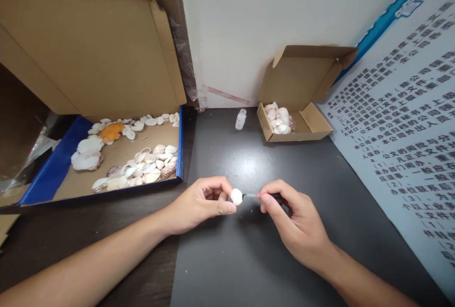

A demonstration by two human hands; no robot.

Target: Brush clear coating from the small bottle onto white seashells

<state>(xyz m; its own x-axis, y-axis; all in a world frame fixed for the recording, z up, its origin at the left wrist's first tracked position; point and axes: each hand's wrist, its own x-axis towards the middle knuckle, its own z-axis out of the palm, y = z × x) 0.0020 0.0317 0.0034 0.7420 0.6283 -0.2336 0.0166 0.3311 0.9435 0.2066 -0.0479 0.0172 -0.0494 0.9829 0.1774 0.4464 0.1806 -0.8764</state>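
Left fingers: the left hand (199, 205) grasps a small white shell (236, 197) between thumb and fingertips, above the dark tabletop (213, 259)

Right fingers: the right hand (296, 217) pinches a slim tool (251, 195) between thumb and forefinger, its dark handle end partly hidden by the hand

Shell and tip: the dark tip meets, or nearly meets, the right edge of the shell; whether they touch, I cannot tell

Good handling: a light pinch should suit the shell, with fingertips behind its rim and clear of the tip; small, gentle strokes and turning the shell would likely reach its face evenly without it slipping

Bottle: a small, clear, uncapped bottle (241, 120) stands beyond the hands, left of the small box

Small box: an open cardboard box (302, 135) at far right, with pale shells (280, 117) gathered in its left part

Large box: an open blue-edged box (180, 150) at left, holding many shells and one orange piece (111, 131)

Far right: a panel of printed text (408, 155) slants beside the tabletop
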